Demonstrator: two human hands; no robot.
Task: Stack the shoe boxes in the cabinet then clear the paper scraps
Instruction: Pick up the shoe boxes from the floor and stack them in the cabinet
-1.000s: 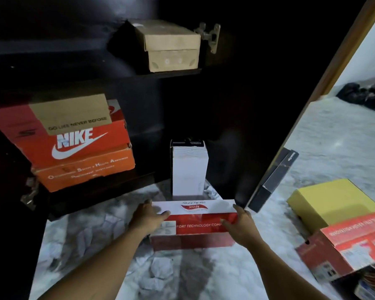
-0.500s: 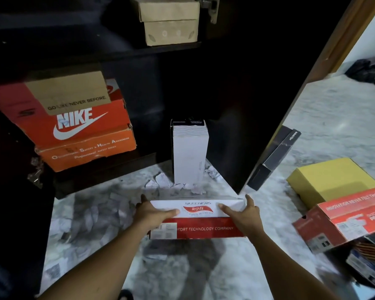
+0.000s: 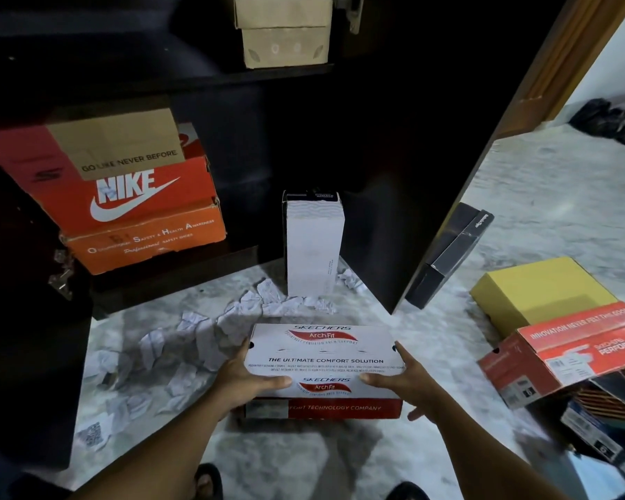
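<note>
Left hand (image 3: 246, 382) and right hand (image 3: 401, 383) each grip an end of the Skechers box (image 3: 325, 359) between them, thumbs on its lid, so a slack grip could drop it onto the paper scraps (image 3: 195, 330) just beyond the left hand.

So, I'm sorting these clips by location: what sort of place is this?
Probably a room in a home, at an open dark cabinet used for shoes: branded shoe boxes stacked on its shelf, a marble-look floor strewn with paper scraps, and more boxes waiting on the floor at right.
</note>
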